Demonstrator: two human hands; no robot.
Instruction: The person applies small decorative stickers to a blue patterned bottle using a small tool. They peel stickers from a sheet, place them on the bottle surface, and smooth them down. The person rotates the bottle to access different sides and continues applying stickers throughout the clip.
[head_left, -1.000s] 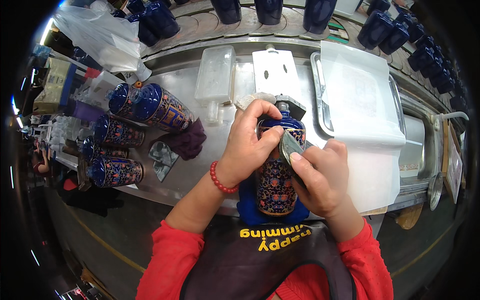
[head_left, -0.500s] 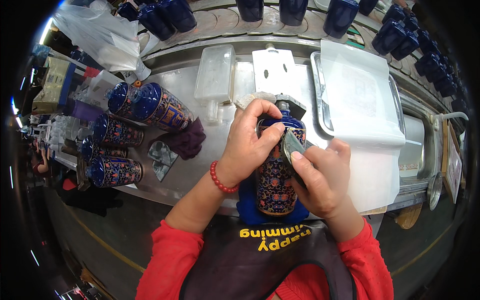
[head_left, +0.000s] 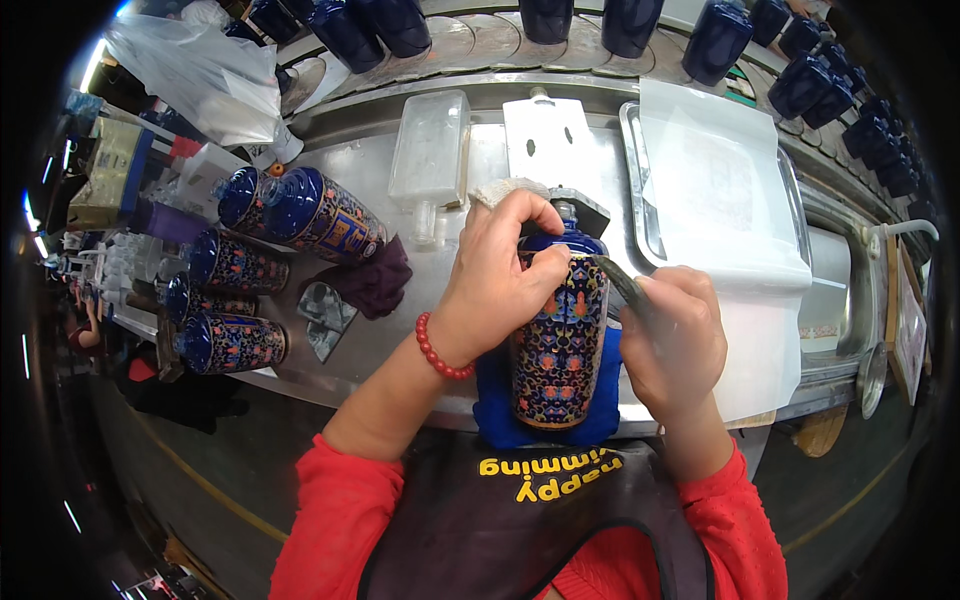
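Note:
A dark blue bottle with a dense floral pattern (head_left: 560, 350) lies on a blue cloth (head_left: 493, 400) right before me, its neck pointing away. My left hand (head_left: 508, 275) is curled over the bottle's shoulder, thumb pressed on the upper edge of the pattern. In my right hand (head_left: 675, 340) is a thin, dark green scraper-like piece (head_left: 624, 285), partly blurred and partly covered by the fingers. Its tip is beside the bottle's upper right side; whether it touches cannot be told. The neck points at a dark metal holder (head_left: 590, 207), with a pale rag (head_left: 508, 192) beside it.
Several patterned bottles (head_left: 325, 215) stand at the left by a purple cloth (head_left: 375, 285) and greenish flat pieces (head_left: 325, 318). A clear glass bottle (head_left: 430, 150) lies ahead. White sheets (head_left: 715, 190) cover a tray at right. Plain blue bottles (head_left: 545, 15) line a conveyor behind.
My right hand has drawn right with the scraper-like piece, away from the bottle's front, uncovering more pattern. The left hand keeps its hold. Blue bottles on the conveyor have shifted right.

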